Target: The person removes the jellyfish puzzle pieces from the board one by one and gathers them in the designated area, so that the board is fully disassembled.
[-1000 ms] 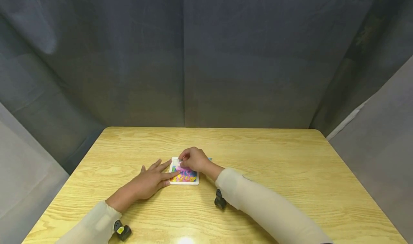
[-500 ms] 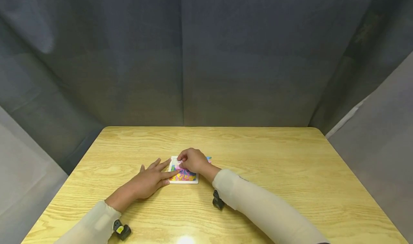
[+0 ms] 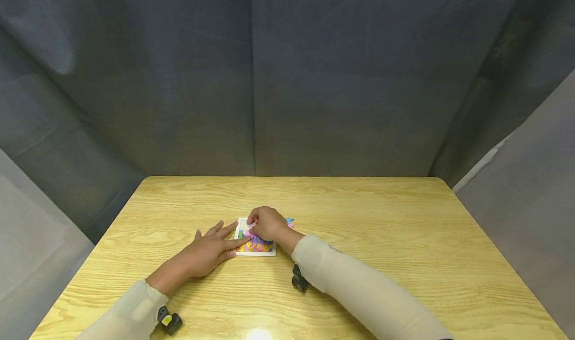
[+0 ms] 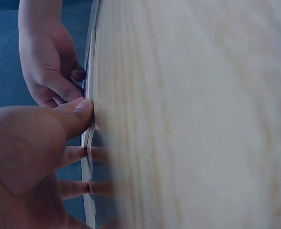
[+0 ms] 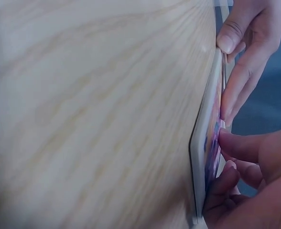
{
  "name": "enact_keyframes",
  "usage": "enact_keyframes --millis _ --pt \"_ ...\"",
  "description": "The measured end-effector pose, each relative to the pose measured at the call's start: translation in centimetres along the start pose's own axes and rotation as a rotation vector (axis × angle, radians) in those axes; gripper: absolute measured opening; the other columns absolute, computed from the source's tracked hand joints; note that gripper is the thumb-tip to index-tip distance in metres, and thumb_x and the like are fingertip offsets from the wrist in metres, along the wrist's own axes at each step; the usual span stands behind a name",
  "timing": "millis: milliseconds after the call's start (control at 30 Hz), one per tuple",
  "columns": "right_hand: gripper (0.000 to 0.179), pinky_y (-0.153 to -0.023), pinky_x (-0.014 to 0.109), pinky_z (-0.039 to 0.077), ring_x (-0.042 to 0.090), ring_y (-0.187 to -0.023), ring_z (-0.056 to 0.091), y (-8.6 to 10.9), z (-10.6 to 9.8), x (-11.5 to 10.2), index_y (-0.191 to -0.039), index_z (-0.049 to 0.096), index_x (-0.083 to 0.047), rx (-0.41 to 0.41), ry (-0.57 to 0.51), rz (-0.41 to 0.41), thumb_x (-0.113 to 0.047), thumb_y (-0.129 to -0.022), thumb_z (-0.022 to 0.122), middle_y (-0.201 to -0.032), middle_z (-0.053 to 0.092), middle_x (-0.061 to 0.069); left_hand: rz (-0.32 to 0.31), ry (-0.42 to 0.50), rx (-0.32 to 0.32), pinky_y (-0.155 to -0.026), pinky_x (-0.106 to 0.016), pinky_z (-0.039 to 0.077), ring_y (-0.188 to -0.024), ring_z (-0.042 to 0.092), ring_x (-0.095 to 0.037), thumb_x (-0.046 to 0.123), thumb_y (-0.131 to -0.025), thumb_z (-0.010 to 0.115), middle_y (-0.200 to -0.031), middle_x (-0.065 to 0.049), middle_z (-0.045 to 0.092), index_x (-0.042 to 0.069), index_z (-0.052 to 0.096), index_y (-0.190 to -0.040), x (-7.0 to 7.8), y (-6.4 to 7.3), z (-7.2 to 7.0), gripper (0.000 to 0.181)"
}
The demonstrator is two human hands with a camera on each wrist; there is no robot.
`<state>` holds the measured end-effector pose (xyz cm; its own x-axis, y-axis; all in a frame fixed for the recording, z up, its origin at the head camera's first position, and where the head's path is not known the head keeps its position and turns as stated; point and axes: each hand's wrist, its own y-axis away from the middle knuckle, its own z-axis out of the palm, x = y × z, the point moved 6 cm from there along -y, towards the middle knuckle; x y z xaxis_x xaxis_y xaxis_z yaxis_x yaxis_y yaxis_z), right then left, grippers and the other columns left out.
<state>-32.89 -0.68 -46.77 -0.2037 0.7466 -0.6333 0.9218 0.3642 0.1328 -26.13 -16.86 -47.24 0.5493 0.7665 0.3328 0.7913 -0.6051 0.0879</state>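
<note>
A small jigsaw puzzle with a white frame (image 3: 256,253) lies flat on the table, its picture pink, purple, blue and yellow. A pale patch shows at its upper left. My left hand (image 3: 208,252) rests with spread fingers on the puzzle's left side, one finger reaching over the picture. From the right, my right hand (image 3: 268,225) bends over the upper part, thumb and fingers pinching a puzzle piece, mostly hidden, close on the board. In the right wrist view, the right thumb (image 5: 241,145) meets the picture surface (image 5: 212,152).
Blue and pink loose pieces (image 3: 291,222) peek out beyond the right hand, just right of the frame. The wood-grain table (image 3: 382,220) stretches around, with dark curtains (image 3: 341,80) behind it. A small black camera (image 3: 169,321) sits at the left wrist.
My right hand and forearm have shifted slightly left over the puzzle, and more of the loose blue and pink pieces shows at the right. The left hand stays in place.
</note>
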Motion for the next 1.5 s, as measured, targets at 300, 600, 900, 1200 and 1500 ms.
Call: enact_keyframes --millis 300,600,900,1200,1500 --pt "0.013 -0.082 0.034 0.053 0.016 -0.089 0.055 -0.2 0.0 0.0 -0.101 0.073 -0.017 0.003 0.033 0.020 -0.014 -0.091 0.081 -0.101 0.058 0.001 0.001 0.013 -0.004 -0.095 -0.093 0.011 -0.151 0.013 -0.058 0.033 -0.110 0.050 -0.171 -0.014 0.018 0.034 0.047 -0.155 0.2 0.1 -0.2 0.045" --pt "0.016 -0.099 0.045 0.053 0.023 -0.113 0.060 -0.1 -0.1 0.1 -0.100 0.071 -0.018 0.033 0.006 -0.009 -0.012 -0.089 0.082 -0.119 0.065 0.005 0.003 0.012 -0.003 -0.096 -0.093 0.011 -0.152 0.012 -0.058 0.034 -0.110 0.050 -0.171 -0.014 0.017 0.033 0.047 -0.155 0.1 0.0 -0.1 0.045" --pt "0.031 -0.104 0.045 0.052 0.028 -0.116 0.063 0.0 -0.3 0.3 -0.119 0.071 -0.008 0.045 -0.027 -0.033 -0.012 -0.090 0.082 -0.122 0.067 0.009 0.003 0.019 -0.002 -0.095 -0.093 0.011 -0.151 0.013 -0.059 0.032 -0.110 0.051 -0.171 -0.015 0.019 0.033 0.048 -0.155 0.3 0.1 -0.2 0.045" --pt "0.024 -0.089 0.040 0.057 0.024 -0.097 0.065 -0.2 -0.9 0.8 -0.112 0.074 -0.011 0.046 -0.112 -0.051 0.000 -0.091 0.076 -0.105 0.070 0.008 -0.012 0.015 -0.001 -0.097 -0.092 0.011 -0.152 0.014 -0.056 0.032 -0.110 0.051 -0.171 -0.013 0.020 0.034 0.049 -0.154 0.4 0.1 -0.3 0.044" --pt "0.013 -0.074 0.030 0.056 0.017 -0.085 0.061 -0.5 -1.3 1.4 -0.102 0.075 -0.007 0.062 -0.155 -0.017 0.000 -0.092 0.076 -0.094 0.068 0.004 -0.011 0.028 -0.003 -0.098 -0.092 0.010 -0.152 0.013 -0.056 0.032 -0.110 0.051 -0.171 -0.013 0.020 0.035 0.048 -0.155 0.3 0.1 -0.2 0.045"
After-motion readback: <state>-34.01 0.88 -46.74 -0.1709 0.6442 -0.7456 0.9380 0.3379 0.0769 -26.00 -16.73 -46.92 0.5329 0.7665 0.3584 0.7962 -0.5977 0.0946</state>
